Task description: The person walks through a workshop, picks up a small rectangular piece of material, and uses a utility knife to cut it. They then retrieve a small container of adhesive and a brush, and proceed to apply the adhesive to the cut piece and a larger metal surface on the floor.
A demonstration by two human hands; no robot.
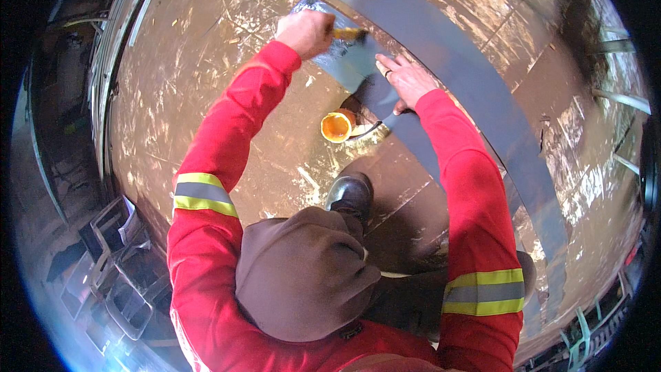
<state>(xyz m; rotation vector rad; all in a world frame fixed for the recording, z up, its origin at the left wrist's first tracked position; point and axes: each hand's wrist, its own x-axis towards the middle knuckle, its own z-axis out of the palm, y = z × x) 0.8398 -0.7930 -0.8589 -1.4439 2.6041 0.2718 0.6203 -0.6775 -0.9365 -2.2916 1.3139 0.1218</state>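
My left hand [306, 32] is closed around a paintbrush [349, 34] with a yellowish handle, and its dark tip points to the right. It is over the far part of a flat grey strip [358, 72], where the surface looks wet and glossy. My right hand [406, 81] lies on or just over the same strip, fingers stretched out and a ring on one of them. Close to the strip's left edge stands an orange cup [337, 126] with what looks like liquid inside. A dark curved thing reaches from the cup to the strip; I cannot make out what it is.
A second, longer curved grey strip [447, 41] runs along the right of the first. Both rest on a brown, scuffed surface [275, 158]. My dark shoe [350, 191] is just below the cup. Metal frames [124, 282] stand lower left, and long bars [103, 96] line the left.
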